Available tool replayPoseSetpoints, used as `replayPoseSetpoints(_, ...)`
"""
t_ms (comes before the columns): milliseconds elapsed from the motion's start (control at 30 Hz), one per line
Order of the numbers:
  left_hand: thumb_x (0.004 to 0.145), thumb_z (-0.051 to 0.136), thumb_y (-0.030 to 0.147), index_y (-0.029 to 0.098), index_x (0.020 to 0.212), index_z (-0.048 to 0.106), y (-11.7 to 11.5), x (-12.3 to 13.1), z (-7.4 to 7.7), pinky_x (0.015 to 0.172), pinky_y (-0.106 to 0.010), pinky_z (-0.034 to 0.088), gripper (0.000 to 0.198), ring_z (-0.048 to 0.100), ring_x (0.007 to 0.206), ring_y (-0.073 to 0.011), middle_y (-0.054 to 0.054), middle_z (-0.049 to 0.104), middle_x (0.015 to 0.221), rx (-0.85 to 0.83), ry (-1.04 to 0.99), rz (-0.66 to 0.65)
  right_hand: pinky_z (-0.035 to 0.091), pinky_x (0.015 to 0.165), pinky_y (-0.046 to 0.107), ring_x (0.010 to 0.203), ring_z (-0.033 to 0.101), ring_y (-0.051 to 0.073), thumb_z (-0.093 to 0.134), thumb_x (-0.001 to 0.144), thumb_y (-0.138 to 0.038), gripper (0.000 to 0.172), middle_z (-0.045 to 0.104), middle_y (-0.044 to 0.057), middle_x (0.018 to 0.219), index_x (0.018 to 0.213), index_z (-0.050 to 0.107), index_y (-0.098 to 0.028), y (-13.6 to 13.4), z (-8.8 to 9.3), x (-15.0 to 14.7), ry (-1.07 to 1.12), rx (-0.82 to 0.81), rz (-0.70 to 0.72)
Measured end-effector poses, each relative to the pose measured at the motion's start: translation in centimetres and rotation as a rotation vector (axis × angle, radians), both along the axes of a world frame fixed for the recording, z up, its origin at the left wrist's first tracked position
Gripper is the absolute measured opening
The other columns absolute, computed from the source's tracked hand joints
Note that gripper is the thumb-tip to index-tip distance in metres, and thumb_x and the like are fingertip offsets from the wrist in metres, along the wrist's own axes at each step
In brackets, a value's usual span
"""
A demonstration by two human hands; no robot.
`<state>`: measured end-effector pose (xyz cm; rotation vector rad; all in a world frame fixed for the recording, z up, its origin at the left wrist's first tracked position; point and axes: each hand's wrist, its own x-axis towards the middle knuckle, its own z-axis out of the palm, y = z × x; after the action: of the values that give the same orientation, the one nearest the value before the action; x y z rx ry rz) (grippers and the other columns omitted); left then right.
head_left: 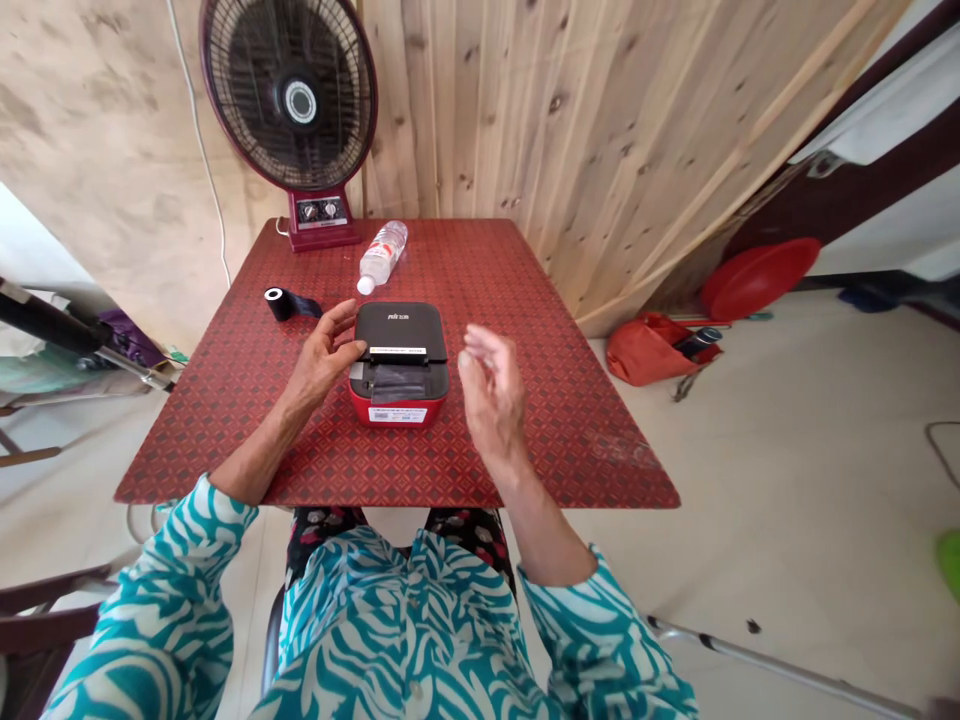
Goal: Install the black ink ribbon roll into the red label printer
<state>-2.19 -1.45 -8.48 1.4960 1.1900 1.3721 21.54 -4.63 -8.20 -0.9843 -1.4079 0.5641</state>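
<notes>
My left hand (pixel 324 352), thumb and fingers wide apart, touches the boxy red-and-black plastic machine (pixel 401 335); my right hand (pixel 493 395) hovers beside it, fingers narrowly parted.

Home: fan (pixel 301 103), wood-panelled wall (pixel 487 110)

left hand (pixel 322 350) and right hand (pixel 493 400) flank a black-and-red machine (pixel 400 333)

the left thumb touches the machine's left edge; the right hand hangs just beside it, not touching, fingers loosely bent. a dark strip (pixel 400 384) lies over its front, above a white label (pixel 397 415). on the red patterned surface (pixel 540 440), a dark roll (pixel 282 304) sits left, a clear bottle (pixel 385 252) lies behind the machine, and a fan (pixel 300 100) stands at the back left.
</notes>
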Motion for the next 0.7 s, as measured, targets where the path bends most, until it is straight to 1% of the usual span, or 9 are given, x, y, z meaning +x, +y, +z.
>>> replayPoseSetpoints(33,0.076,0.077,0.047,0.026,0.145,0.049,0.0,0.1,-0.1,0.113,-0.047,0.046,0.077,0.046,0.146,-0.0331,-0.014,0.052,0.155,-0.01,-0.023,0.014,0.049,0.101,0.046,0.108,0.064,0.023,0.061,0.091,-0.047,0.035,0.069,0.007,0.119,0.121,0.065,-0.029,1.1,0.0,-0.1,0.099,-0.115,0.037)
replayPoseSetpoints(100,0.073,0.08,0.045,0.026,0.148,0.047,-0.2,0.2,-0.2,0.117,-0.049,0.041,0.085,0.044,0.148,-0.0343,-0.014,0.047,0.159,-0.052,-0.083,0.054,0.048,0.105,0.046,0.113,0.063,0.023,0.069,0.081,-0.05,0.042,0.07,0.006,0.12,0.118,0.066,-0.029,3.0,-0.3,-0.4,0.255,-0.294,0.122)
replayPoseSetpoints(200,0.069,0.082,0.042,0.026,0.15,0.046,-0.7,0.6,-0.1,0.119,-0.05,0.039,0.09,0.044,0.148,-0.0355,-0.014,0.047,0.16,-0.172,-0.194,0.081,0.047,0.11,0.047,0.116,0.063,0.023,0.076,0.07,-0.048,0.045,0.072,0.004,0.119,0.11,0.068,-0.028,4.2,-0.6,-1.0,0.411,-0.433,0.206)
replayPoseSetpoints(267,0.072,0.079,0.043,0.025,0.148,0.05,-1.1,1.0,0.1,0.117,-0.05,0.041,0.083,0.047,0.145,-0.0359,-0.013,0.052,0.156,-0.26,-0.264,0.055,0.048,0.11,0.048,0.113,0.065,0.023,0.078,0.067,-0.046,0.044,0.073,0.004,0.116,0.106,0.069,-0.028,4.0,-0.8,-1.3,0.468,-0.467,0.226)
replayPoseSetpoints(367,0.078,0.074,0.045,0.022,0.144,0.055,-1.7,1.7,0.1,0.115,-0.048,0.044,0.072,0.056,0.136,-0.0339,-0.01,0.063,0.144,-0.329,-0.334,-0.012,0.049,0.108,0.047,0.111,0.067,0.022,0.077,0.07,-0.045,0.039,0.075,0.003,0.114,0.104,0.071,-0.027,3.3,-0.9,-1.7,0.504,-0.466,0.21)
replayPoseSetpoints(433,0.081,0.071,0.046,0.023,0.144,0.056,-1.9,2.3,0.0,0.114,-0.045,0.045,0.068,0.06,0.132,-0.0315,-0.008,0.068,0.138,-0.318,-0.375,-0.034,0.05,0.106,0.045,0.112,0.067,0.022,0.074,0.073,-0.044,0.036,0.075,0.003,0.115,0.105,0.071,-0.027,2.9,-1.1,-2.2,0.53,-0.449,0.188)
replayPoseSetpoints(533,0.086,0.066,0.049,0.025,0.145,0.054,-2.2,3.5,-0.2,0.11,-0.042,0.049,0.065,0.062,0.128,-0.0291,-0.006,0.07,0.134,-0.292,-0.475,-0.026,0.053,0.1,0.043,0.108,0.068,0.021,0.069,0.077,-0.045,0.036,0.075,0.002,0.115,0.109,0.069,-0.027,2.7,-1.5,-3.1,0.598,-0.445,0.124)
replayPoseSetpoints(600,0.087,0.064,0.05,0.025,0.144,0.054,-2.4,4.3,-0.1,0.107,-0.041,0.051,0.063,0.063,0.126,-0.0284,-0.005,0.071,0.132,-0.273,-0.532,-0.005,0.054,0.096,0.042,0.103,0.068,0.021,0.066,0.077,-0.044,0.037,0.075,0.002,0.112,0.11,0.069,-0.026,2.8,-1.7,-3.6,0.634,-0.46,0.084)
replayPoseSetpoints(700,0.086,0.065,0.049,0.025,0.141,0.055,-2.4,5.0,0.2,0.103,-0.038,0.054,0.061,0.066,0.121,-0.0278,-0.005,0.072,0.127,-0.245,-0.558,0.02,0.055,0.095,0.041,0.101,0.069,0.021,0.065,0.075,-0.043,0.037,0.076,0.002,0.108,0.107,0.069,-0.025,3.5,-1.8,-4.0,0.647,-0.47,0.079)
